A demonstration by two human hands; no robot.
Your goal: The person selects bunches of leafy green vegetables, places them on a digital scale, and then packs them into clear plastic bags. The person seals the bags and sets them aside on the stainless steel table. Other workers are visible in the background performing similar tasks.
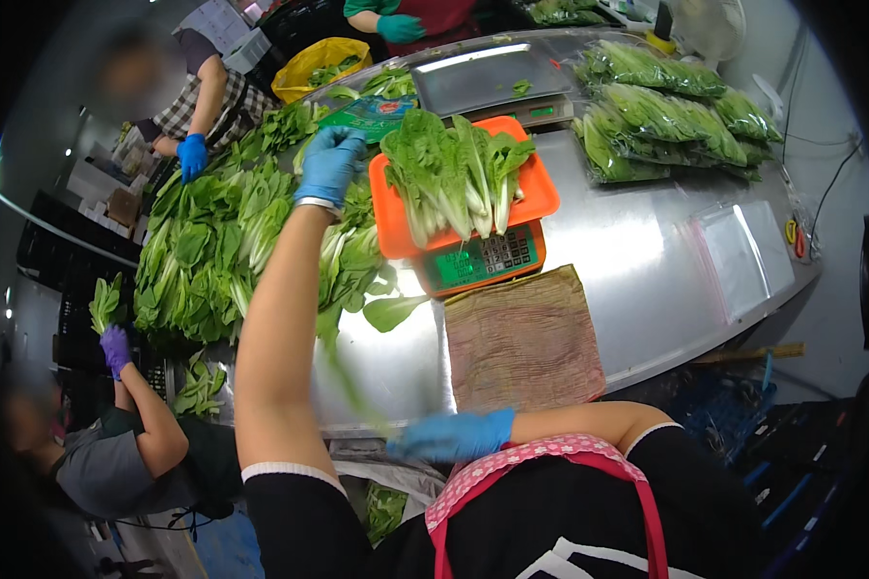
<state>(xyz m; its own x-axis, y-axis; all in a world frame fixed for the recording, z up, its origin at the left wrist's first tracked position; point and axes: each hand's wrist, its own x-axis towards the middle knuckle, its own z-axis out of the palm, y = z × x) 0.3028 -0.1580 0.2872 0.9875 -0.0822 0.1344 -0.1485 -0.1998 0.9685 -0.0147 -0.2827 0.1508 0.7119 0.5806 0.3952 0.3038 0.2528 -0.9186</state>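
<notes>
My left hand (331, 165), in a blue glove, reaches over the heap of leafy greens (210, 239), beside a green printed plastic bag (368, 118); its fingers are bent, and whether they hold anything cannot be seen. My right hand (452, 436), also blue-gloved and blurred, is low at the table's near edge by my apron, with a blurred green leaf stem (355, 391) at its fingertips. Several heads of leafy greens (449, 174) lie in an orange tray (539, 192) on a digital scale (478, 260). A folded brownish cloth (525, 344) lies in front of the scale.
Bagged greens (659, 116) are stacked at the back right, near clear plastic bags (746, 253) and scissors (795, 239). A second scale (489, 79) stands behind the tray. Co-workers' gloved hands (192, 157) are at the left and back. An open bag of greens (386, 506) hangs below the table edge.
</notes>
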